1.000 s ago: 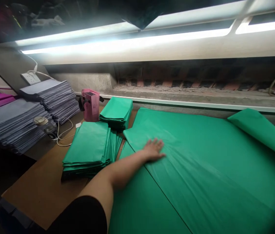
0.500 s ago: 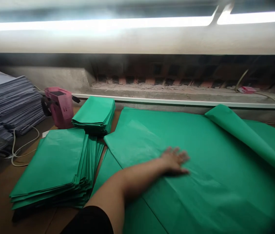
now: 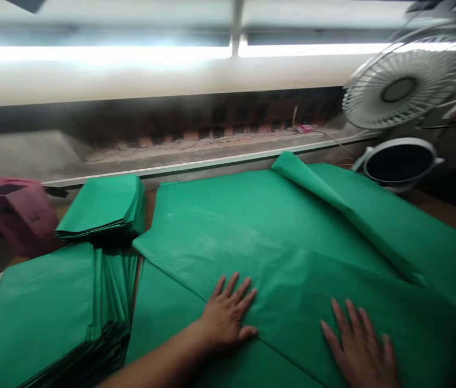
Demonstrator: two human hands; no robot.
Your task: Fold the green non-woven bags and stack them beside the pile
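Note:
A large green sheet (image 3: pixel 228 210) lies spread over the work surface, one edge running diagonally across more green material (image 3: pixel 163 318) beneath. On that sheet, close to its diagonal edge, my left hand (image 3: pixel 230 315) rests flat with fingers spread, holding nothing. My right hand (image 3: pixel 359 345) lies on the sheet at the lower right, palm down and fingers apart. Beyond it, a folded-over flap (image 3: pixel 320 188) of green material slants from the back toward the right.
Two stacks of folded green pieces, a smaller one (image 3: pixel 102 205) and a larger one (image 3: pixel 46 302), stand at the left. Beside them is a pink container (image 3: pixel 26 215). A white fan (image 3: pixel 401 86) and a round-framed dark object (image 3: pixel 400 161) are at the back right.
The view has swung right, bringing the fan into sight. My left hand has drawn back nearer on the sheet, and my right hand has come into view.

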